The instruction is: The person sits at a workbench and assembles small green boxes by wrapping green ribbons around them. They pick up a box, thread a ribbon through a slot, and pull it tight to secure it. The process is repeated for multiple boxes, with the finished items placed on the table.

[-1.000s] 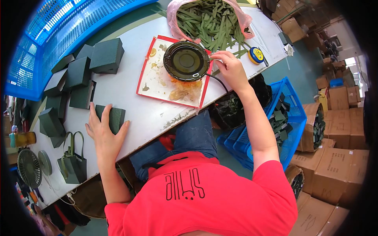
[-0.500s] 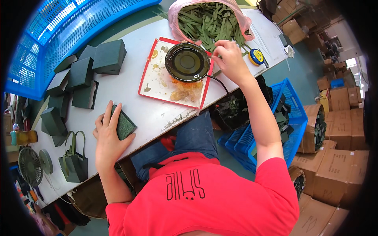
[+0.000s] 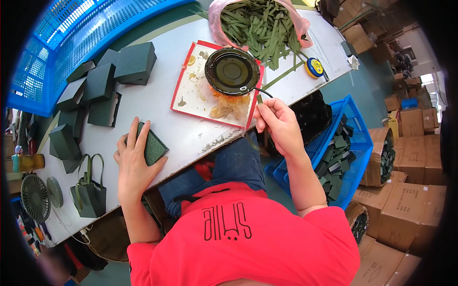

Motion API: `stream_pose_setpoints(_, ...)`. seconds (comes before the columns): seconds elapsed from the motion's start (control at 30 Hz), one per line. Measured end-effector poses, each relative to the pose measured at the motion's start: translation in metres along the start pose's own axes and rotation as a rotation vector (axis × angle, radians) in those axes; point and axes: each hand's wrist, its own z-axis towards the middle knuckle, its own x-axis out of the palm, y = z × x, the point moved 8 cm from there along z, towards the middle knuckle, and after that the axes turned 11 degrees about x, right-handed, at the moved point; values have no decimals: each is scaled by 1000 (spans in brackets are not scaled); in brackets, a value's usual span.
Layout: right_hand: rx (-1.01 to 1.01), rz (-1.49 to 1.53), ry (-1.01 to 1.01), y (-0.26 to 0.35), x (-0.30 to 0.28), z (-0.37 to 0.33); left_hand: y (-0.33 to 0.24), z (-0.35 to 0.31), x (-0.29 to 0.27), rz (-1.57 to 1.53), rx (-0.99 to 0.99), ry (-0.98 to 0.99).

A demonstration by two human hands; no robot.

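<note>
My left hand (image 3: 135,167) rests on the white table, fingers and thumb around the sides of a small dark green box (image 3: 156,145) with a textured face. Between thumb and fingertips, my right hand (image 3: 282,127) pinches a narrow green ribbon strip (image 3: 259,98); its short end sticks up past the fingers, and a blurred part seems to hang below. That hand is just in front of a round black pot (image 3: 232,71) with dark, glossy contents. The pot stands on a white board with a red rim (image 3: 179,90), stained with amber residue.
A pink plastic bag (image 3: 217,24) overflows with green strips (image 3: 257,31) at the back. Several dark green boxes (image 3: 136,64) and a small handled bag (image 3: 89,198) occupy the left. A yellow-blue round tin (image 3: 314,67) sits right. Blue crates (image 3: 360,157) flank the table; a black cord leaves the pot.
My right hand has come from beside the pot's far right toward me, with the ribbon strip in its pinch. My left hand stays on the box. The view has shifted slightly.
</note>
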Motion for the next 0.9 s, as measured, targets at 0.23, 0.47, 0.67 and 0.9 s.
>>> stream_pose_setpoints(0.23,40,126,71,-8,12,20,1,-2,1,-5,2,-7)
stream_pose_setpoints(0.47,40,96,42,-8,19,27,1,-2,1,-7,-8,-6)
stream_pose_setpoints(0.67,69,97,22,-11,18,33,0,-2,0,-14,-3,-10)
stream_pose_setpoints(0.9,96,182,41,-13,17,35,-1,-1,0,-9,0,-13)
